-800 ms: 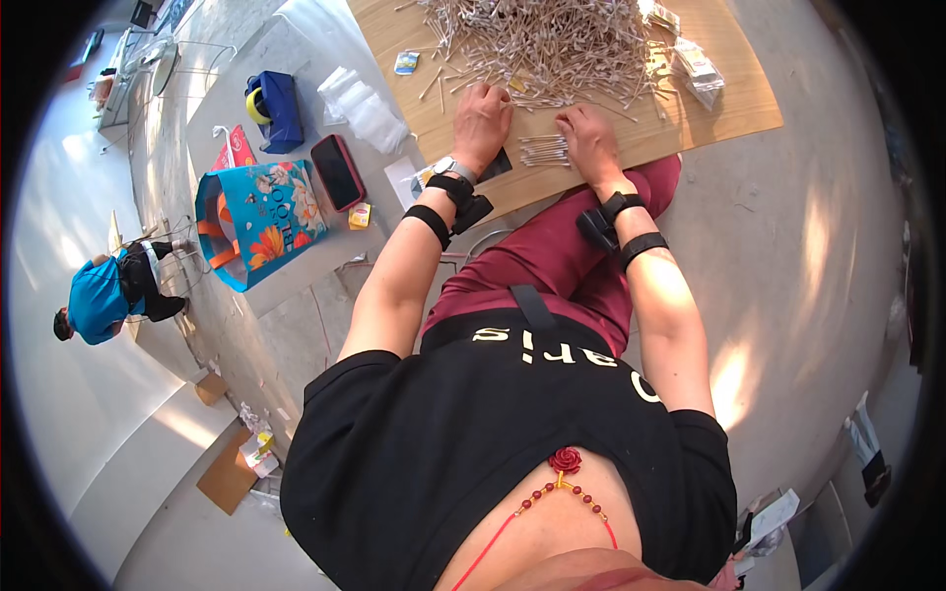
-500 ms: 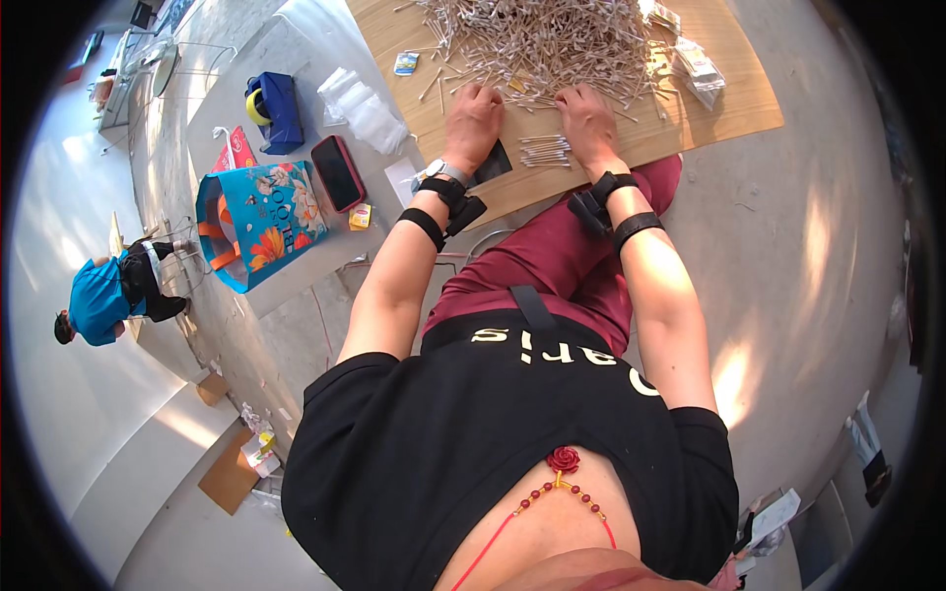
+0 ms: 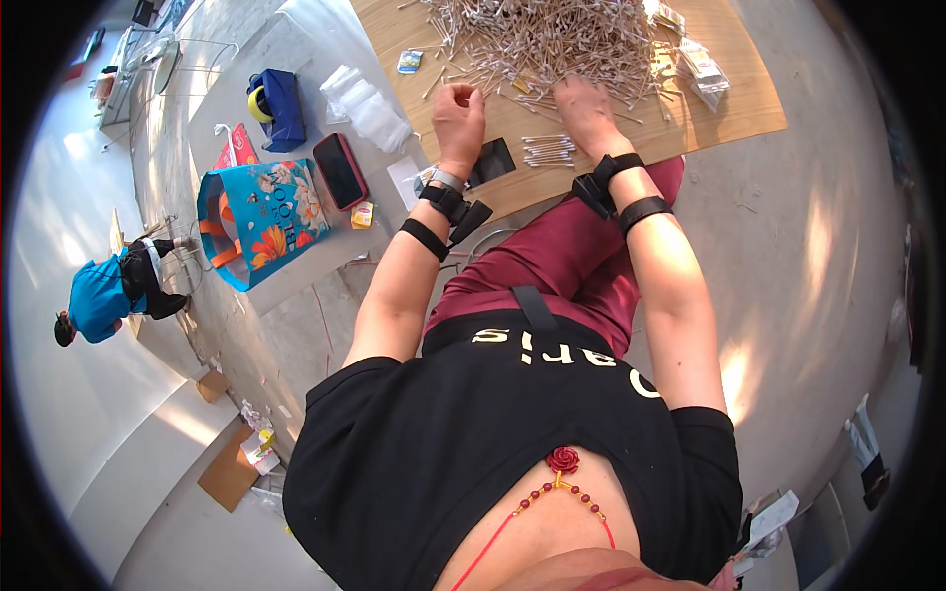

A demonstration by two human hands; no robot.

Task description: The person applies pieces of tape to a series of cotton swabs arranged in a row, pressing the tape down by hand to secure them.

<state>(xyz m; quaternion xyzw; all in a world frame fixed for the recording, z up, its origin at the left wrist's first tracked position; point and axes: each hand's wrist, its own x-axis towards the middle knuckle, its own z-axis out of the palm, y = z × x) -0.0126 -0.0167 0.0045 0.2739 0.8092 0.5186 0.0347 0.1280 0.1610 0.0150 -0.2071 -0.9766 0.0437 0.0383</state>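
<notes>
A heaped pile of cotton swabs [image 3: 552,44] covers the far part of the wooden table. My left hand [image 3: 459,123] is raised just left of the pile's near edge, its fingers curled in; whether anything sits in them cannot be seen. At the near edge of the pile, my right hand [image 3: 588,113] has its fingers bent down and drawn together among the swabs. Its back hides what the fingertips hold. Between the wrists lies a small, neat row of swabs [image 3: 548,151], side by side. A dark flat rectangular piece [image 3: 493,162] rests beside my left wrist.
Small clear packs [image 3: 704,71] stand at the table's right. To the left are a phone [image 3: 340,171], a blue tape dispenser [image 3: 280,110], clear plastic bags [image 3: 365,108], a yellow box [image 3: 362,215] and a flowered blue bag [image 3: 264,222]. Another person [image 3: 108,291] bends over far left.
My left hand has moved left, away from the swabs, uncovering more of the dark piece. My right hand has shifted slightly farther into the pile's edge.
</notes>
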